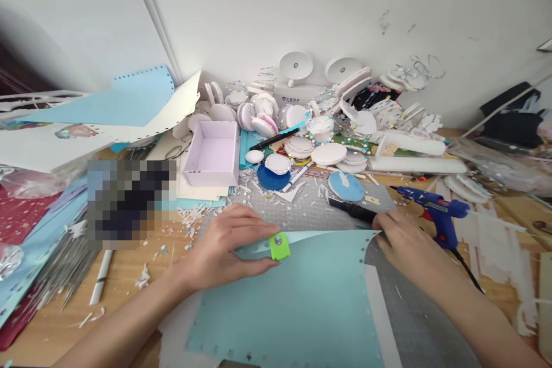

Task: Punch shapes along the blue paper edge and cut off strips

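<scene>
My left hand (pixel 233 247) grips a small bright green craft punch (pixel 280 246) between thumb and fingers, at the far edge of a teal paper sheet (pixel 293 299). Small star-like cutouts run along the sheet's left, right and near edges. My right hand (pixel 401 236) is closed at the sheet's far right corner, pinching it; the fingertips are partly hidden. Just beyond those fingers lies a black-handled utility knife (pixel 353 210) on the grey cutting mat (pixel 297 215). Under the teal sheet, a white sheet (pixel 383 310) sticks out.
A blue glue gun (pixel 440 213) with its cord lies at the right. A pale lilac box (pixel 211 155) stands at the back left. White foam discs (pixel 328 153) and paper scraps crowd the back. Blue perforated paper (pixel 138 98) and a bundle of wires (pixel 64 259) are at the left.
</scene>
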The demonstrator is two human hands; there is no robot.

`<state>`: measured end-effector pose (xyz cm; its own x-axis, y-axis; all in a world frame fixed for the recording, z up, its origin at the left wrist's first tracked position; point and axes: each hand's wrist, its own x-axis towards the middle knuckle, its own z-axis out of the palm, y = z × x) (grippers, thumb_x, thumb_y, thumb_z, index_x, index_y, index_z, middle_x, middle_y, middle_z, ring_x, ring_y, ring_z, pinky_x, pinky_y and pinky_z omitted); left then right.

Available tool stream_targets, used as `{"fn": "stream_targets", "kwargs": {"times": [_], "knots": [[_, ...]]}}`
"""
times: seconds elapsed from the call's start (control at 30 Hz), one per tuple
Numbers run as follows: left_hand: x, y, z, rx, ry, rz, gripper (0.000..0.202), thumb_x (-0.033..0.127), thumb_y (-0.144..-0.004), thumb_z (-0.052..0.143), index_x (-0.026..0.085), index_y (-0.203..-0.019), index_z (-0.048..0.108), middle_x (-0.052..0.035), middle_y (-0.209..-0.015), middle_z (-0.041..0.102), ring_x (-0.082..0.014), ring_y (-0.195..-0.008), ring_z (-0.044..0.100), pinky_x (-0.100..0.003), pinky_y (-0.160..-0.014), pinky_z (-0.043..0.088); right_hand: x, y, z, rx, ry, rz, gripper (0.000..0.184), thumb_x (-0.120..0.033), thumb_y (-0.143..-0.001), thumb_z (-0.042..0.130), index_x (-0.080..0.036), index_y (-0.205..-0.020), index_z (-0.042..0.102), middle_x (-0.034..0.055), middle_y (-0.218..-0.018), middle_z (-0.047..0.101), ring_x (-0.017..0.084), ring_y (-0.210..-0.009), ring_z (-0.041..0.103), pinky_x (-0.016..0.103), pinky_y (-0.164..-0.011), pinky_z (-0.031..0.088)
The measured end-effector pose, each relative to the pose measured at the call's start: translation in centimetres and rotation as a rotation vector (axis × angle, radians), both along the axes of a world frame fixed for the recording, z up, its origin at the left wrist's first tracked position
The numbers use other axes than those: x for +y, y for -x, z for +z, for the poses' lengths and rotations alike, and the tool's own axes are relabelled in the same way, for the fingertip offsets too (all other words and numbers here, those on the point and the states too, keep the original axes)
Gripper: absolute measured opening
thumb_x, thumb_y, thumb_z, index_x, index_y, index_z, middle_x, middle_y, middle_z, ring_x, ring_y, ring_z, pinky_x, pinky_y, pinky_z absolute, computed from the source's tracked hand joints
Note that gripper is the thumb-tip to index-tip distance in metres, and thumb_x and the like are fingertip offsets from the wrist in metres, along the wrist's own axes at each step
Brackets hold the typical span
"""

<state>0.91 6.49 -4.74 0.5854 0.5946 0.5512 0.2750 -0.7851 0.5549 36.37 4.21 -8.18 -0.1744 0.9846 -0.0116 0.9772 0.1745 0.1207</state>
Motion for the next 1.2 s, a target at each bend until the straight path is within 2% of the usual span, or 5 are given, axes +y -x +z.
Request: {"fn": "stream_targets", "kwargs": {"times": [0.33, 0.5, 0.7, 0.9, 1.2], "knots": [[0.0, 0.1, -0.1, 0.051, -0.067, 0.034, 0.036, 0.023, -0.076, 0.074, 0.017, -0.11, 0.065, -0.005, -0.09, 0.073, -0.0195, -0.08, 0.064, -0.034, -0.073, 0.051, -0.5, -0.6, 0.1, 0.059, 0.022, 0.009, 0.015, -0.021, -0.085, 0.042, -0.019, -0.082, 0.057, 0.0091, -0.083, 0.064, 0.029, -0.081, 0.064, 0.038, -0.065, 0.046], [0.0, 0.0, -0.3, 0.072, -0.074, 0.037, 0.035, 0.023, -0.076, 0.073, 0.017, -0.109, 0.065, -0.0046, -0.091, 0.073, -0.0192, -0.081, 0.063, -0.033, -0.073, 0.049, 0.1, -0.2, 4.0, 0.407, -0.08, 0.019, 0.02, -0.038, -0.086, 0.046, -0.024, -0.093, 0.059, 0.0056, -0.084, 0.063, 0.021, -0.064, 0.061, 0.034, -0.056, 0.047], [0.0, -0.1, -0.5, 0.097, -0.053, 0.043, 0.034, 0.025, -0.077, 0.073, 0.017, -0.109, 0.065, -0.0041, -0.09, 0.073, -0.019, -0.08, 0.064, -0.033, -0.073, 0.048, -0.2, 5.5, 7.9, 0.989, -0.146, 0.053, 0.015, -0.041, -0.086, 0.056, -0.027, -0.093, 0.054, 0.004, -0.093, 0.059, 0.019, -0.074, 0.063, 0.031, -0.063, 0.053], [0.0, 0.0, -0.9, 0.122, -0.041, 0.049, 0.034, 0.027, -0.077, 0.073, 0.016, -0.108, 0.065, -0.0039, -0.09, 0.073, -0.0187, -0.079, 0.064, -0.033, -0.073, 0.047, -0.4, 11.2, 6.8, 1.471, -0.043, 0.265, 0.009, -0.017, -0.09, 0.052, -0.025, -0.093, 0.049, 0.0015, -0.092, 0.059, 0.013, -0.069, 0.064, 0.027, -0.066, 0.055], [0.1, 0.0, -1.0, 0.15, 0.035, 0.08, 0.029, 0.031, -0.079, 0.07, 0.019, -0.105, 0.066, -0.0034, -0.084, 0.073, -0.0184, -0.078, 0.066, -0.032, -0.073, 0.048, 0.0, 11.6, 4.6, 1.288, 0.007, 0.457, 0.027, -0.004, -0.081, 0.057, -0.025, -0.088, 0.041, 0.0009, -0.09, 0.058, 0.015, -0.082, 0.06, 0.026, -0.067, 0.052]]}}
